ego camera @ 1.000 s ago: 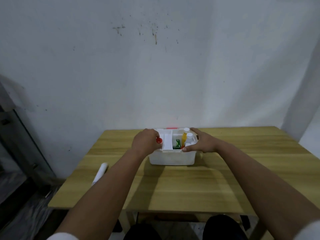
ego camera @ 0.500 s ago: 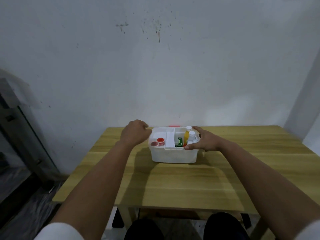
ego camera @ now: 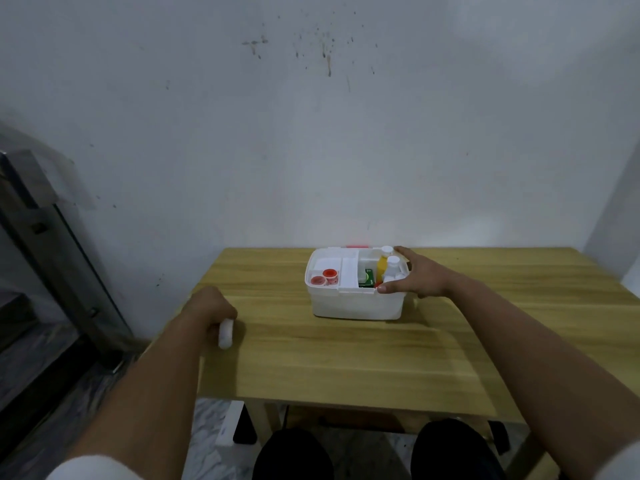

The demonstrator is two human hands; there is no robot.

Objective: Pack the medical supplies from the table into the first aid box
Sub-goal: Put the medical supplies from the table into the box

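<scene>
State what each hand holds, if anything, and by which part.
Left hand: closed around a white tube at its upper end. Right hand: steadies the box at its right rim, without a closed grip.

A white plastic first aid box point(ego camera: 356, 306) sits on a light wooden table point(ego camera: 346, 358) with streaked grain. Inside: red-capped small pots point(ego camera: 323, 277), a yellow white-capped bottle point(ego camera: 382, 266), a green packet point(ego camera: 367, 280).

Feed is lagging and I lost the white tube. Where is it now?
In the head view, the white tube lies near the table's left edge, under the left hand, whose fingers close around it, well left of the first aid box.
</scene>
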